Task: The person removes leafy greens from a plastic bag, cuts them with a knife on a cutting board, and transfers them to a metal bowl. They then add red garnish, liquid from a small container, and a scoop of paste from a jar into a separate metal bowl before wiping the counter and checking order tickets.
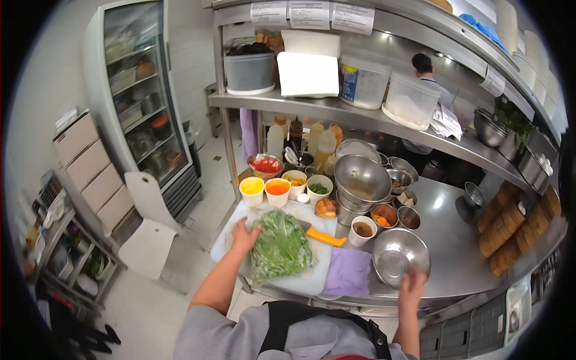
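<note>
A clear plastic bag of leafy greens (279, 247) lies on the white cutting board (324, 264). My left hand (244, 236) is at the bag's left side with its fingers apart, seeming to touch the plastic without gripping it. An orange-handled knife (326, 236) sits right of the bag, its blade partly hidden. My right hand (411, 284) is over the lower right rim of an empty metal bowl (399, 255). Motion smears its fingers, so a grip on the rim cannot be made out. A folded purple cloth (348, 272) rests between board and bowl.
Paper cups of yellow (252, 188) and orange (278, 189) liquid stand behind the bag. Beyond are a bowl of red pieces (266, 165), squeeze bottles and a large steel bowl (362, 179). A shelf (324, 103) overhangs the counter. Stacked brown baskets (510, 237) stand right; a person (427, 75) is behind.
</note>
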`<state>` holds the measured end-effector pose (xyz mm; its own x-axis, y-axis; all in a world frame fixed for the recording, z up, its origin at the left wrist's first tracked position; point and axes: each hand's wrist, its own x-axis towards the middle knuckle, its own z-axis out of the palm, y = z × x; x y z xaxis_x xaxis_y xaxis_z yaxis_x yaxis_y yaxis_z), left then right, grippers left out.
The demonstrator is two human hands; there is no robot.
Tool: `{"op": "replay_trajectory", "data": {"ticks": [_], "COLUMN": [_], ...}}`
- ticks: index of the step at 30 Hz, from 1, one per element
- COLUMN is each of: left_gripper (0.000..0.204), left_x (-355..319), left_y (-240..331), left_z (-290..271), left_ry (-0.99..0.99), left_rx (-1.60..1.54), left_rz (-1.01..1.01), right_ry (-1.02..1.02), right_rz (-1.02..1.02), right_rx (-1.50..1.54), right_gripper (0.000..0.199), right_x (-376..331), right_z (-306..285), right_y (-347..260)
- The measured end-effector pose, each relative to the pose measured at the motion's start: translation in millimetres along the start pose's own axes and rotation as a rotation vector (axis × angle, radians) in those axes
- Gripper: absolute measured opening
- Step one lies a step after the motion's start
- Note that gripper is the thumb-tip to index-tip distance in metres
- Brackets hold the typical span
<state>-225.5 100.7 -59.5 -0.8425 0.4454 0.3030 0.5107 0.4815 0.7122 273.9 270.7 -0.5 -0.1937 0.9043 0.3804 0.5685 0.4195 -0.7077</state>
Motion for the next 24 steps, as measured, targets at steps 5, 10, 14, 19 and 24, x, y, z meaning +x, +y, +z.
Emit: {"op": "replay_trajectory", "data": {"ticks": [5,10,14,19,24], "left_gripper": [0.076,0.078,0.076,0.057,0.037], "left_x": [-1,-14,7,14,8], "left_y": [-13,-4,-6,-15,11], "left_z": [18,-24,-63,-60,-82], "left_ry": [-0.365,-0.876,-1.149,-0.895,-0.795], "left_rx": [-0.373,-0.49,-0.336,-0.724,-1.01], "left_rz": [-0.016,-0.059,-0.206,-0.423,-0.192], "right_ry": [-0.55,-0.521,-0.577,-0.572,-0.272], "right_rz": [0.014,-0.077,-0.052,-0.279,-0.628], "right_rx": [0.268,0.028,0.094,0.2,0.162], "right_gripper": [0.062,0.091,0.084,0.049,0.041], "right_x": [-32,-28,-16,-10,17], "right_z": [131,231,230,200,154], "right_y": [-132,-160,-156,-210,-255]}}
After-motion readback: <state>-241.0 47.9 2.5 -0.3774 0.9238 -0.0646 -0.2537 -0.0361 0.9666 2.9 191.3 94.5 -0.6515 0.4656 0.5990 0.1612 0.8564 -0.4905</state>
